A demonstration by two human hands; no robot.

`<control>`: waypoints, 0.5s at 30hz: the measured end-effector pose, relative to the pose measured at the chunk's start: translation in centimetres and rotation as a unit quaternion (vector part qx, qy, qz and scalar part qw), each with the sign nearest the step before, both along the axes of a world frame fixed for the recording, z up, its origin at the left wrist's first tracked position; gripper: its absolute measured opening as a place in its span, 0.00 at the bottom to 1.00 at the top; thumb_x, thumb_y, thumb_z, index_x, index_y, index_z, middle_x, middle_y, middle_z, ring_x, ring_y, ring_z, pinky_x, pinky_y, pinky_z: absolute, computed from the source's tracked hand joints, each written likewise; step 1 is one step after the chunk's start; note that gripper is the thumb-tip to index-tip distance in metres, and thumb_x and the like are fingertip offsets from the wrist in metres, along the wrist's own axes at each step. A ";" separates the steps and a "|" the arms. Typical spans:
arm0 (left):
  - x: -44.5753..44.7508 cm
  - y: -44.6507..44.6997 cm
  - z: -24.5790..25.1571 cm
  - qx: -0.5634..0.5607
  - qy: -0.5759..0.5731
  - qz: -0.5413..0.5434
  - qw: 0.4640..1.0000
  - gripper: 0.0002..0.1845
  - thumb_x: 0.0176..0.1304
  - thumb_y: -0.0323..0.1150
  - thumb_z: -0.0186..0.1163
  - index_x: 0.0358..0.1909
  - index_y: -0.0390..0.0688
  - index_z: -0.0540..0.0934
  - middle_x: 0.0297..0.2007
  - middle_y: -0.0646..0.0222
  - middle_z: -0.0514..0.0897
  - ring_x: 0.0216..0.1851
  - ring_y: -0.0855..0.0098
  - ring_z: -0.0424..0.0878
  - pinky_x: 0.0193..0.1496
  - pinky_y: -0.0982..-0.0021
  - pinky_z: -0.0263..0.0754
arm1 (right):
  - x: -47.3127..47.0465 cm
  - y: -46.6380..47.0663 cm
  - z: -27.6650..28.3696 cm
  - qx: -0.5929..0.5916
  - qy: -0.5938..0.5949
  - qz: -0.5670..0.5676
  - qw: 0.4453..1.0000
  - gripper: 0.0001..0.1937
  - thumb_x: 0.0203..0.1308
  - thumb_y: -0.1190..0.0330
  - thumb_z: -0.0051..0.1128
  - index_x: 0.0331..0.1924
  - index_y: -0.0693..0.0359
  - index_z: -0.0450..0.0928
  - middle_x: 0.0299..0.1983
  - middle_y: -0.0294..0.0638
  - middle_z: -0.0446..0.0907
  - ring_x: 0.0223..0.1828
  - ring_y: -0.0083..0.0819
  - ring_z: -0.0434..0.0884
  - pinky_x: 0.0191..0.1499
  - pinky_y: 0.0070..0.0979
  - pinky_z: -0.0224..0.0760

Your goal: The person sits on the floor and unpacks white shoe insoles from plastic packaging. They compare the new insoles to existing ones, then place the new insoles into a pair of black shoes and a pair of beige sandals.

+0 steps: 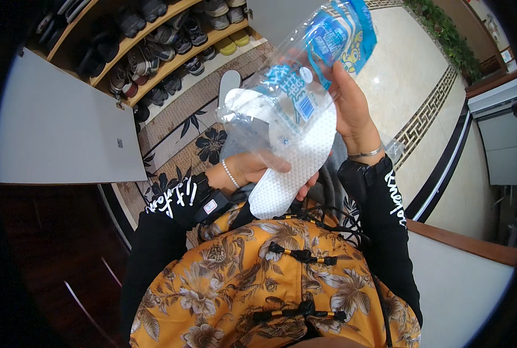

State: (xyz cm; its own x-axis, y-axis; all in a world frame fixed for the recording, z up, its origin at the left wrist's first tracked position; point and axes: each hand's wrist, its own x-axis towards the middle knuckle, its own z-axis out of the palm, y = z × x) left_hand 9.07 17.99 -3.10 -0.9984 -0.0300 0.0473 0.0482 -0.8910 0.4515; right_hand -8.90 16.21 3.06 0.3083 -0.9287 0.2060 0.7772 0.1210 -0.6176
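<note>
A white textured insole [280, 187] slants across the middle of the view, its lower end near my lap. My left hand [256, 167] grips it around the middle, thumb on top and fingertips showing past its right edge. In my right hand [353, 104] is a clear plastic package [284, 100] with blue print and a blue cardboard header [354, 39]. The package overlaps the upper part of the insole. Another white insole end [243, 102] shows at the package's left side; whether it lies inside the plastic cannot be told.
A shoe cabinet [165, 21] holding several shoes stands ahead on the left, its white door [67, 126] swung out. Under it lies a floral rug [210, 145], with a grey slipper-like shape [230, 80] on it. Tiled floor [408, 52] and green plants [445, 35] are on the right.
</note>
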 end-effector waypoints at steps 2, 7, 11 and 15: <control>-0.3 0.4 -0.2 0.022 0.007 -0.008 1.000 0.32 0.51 0.38 0.66 0.55 0.33 0.67 0.43 0.54 0.77 0.40 0.59 0.81 0.45 0.62 0.77 | 0.0 0.1 -0.4 -0.009 0.053 0.019 0.998 0.30 0.66 0.54 0.42 0.64 0.67 0.55 0.62 0.56 0.62 0.63 0.45 0.65 0.62 0.39 0.63; -0.2 0.8 -0.9 0.044 -0.014 -0.023 0.999 0.36 0.52 0.40 0.66 0.59 0.33 0.64 0.45 0.53 0.77 0.42 0.60 0.81 0.46 0.62 0.77 | -0.4 1.2 -0.9 0.064 0.059 -0.018 0.996 0.28 0.65 0.54 0.44 0.61 0.67 0.61 0.58 0.53 0.69 0.58 0.43 0.71 0.60 0.39 0.65; -0.3 0.7 -1.4 0.004 -0.078 0.011 0.997 0.37 0.53 0.39 0.65 0.60 0.33 0.61 0.47 0.54 0.76 0.43 0.59 0.80 0.48 0.64 0.77 | -0.3 3.0 -1.0 0.073 0.133 -0.158 0.976 0.25 0.63 0.56 0.49 0.52 0.72 0.71 0.46 0.50 0.77 0.45 0.35 0.79 0.48 0.28 0.74; 0.0 0.9 -1.1 -0.157 -0.233 0.165 0.945 0.37 0.56 0.39 0.64 0.62 0.33 0.59 0.51 0.55 0.75 0.47 0.63 0.78 0.52 0.68 0.74 | -0.4 4.6 -1.2 0.148 0.224 -0.208 0.940 0.26 0.61 0.54 0.51 0.49 0.73 0.73 0.44 0.50 0.78 0.46 0.33 0.78 0.47 0.26 0.73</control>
